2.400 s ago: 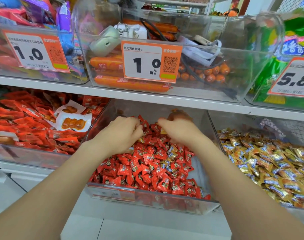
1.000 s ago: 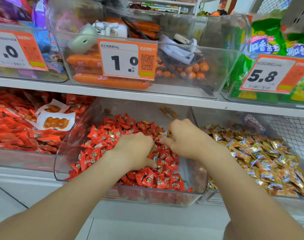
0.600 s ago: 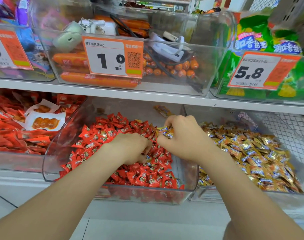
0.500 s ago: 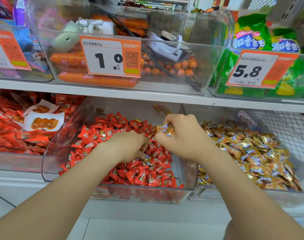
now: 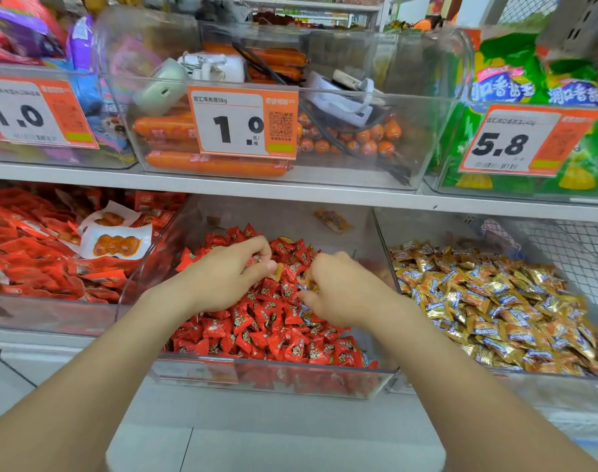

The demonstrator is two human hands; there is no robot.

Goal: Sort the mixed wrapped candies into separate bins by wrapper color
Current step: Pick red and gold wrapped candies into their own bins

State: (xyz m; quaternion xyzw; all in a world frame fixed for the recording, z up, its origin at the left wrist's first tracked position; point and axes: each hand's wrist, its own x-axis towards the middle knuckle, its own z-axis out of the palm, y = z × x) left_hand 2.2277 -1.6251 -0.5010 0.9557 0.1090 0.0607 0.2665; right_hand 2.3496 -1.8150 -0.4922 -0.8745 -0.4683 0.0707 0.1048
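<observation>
Just beside left grip [image 5: 222, 281], gold candy [image 5: 277, 271]

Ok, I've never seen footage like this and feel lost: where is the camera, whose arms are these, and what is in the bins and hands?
No machine here: one camera sits on a person's head, looking down at their own bare arms. Both hands reach into a clear bin of red candies on a shop shelf. The right hand curls round a few stray gold candies; the left hand has thumb and fingers curled at another gold wrapper, though a firm grip is unclear. The neighbouring bin on the right holds gold candies.
</observation>
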